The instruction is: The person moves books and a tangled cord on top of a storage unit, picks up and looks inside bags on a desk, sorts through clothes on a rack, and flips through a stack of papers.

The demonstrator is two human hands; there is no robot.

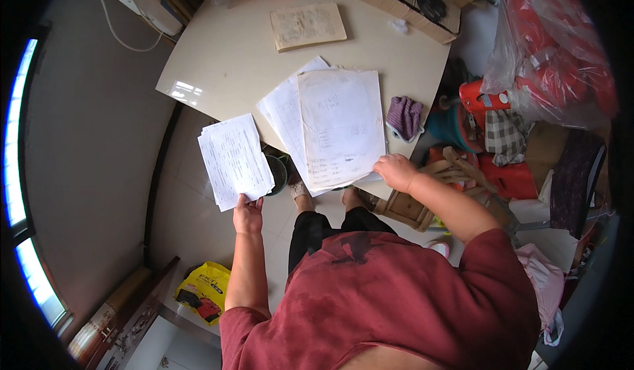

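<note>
My left hand (247, 215) grips a small stack of printed paper sheets (232, 157) by its lower edge, holding it out past the table's left front edge, above the floor. The thumb lies on top and the other fingers are mostly underneath. My right hand (395, 172) pinches the lower right corner of a large worn paper sheet (341, 115) with faint handwriting. That sheet lies over other white papers (282, 106), which fan out to its left on the table. Close to the right hand, a purple knitted cloth item (405, 117) rests at the table's right edge.
On the beige table (224, 59) lie an old thick book (307, 26) and an open cardboard box (403, 3) with dark gloves. A wooden stool (406, 208) stands below the right side. Red items in clear plastic (548, 46) crowd the right. A yellow bag (205, 291) lies lower left.
</note>
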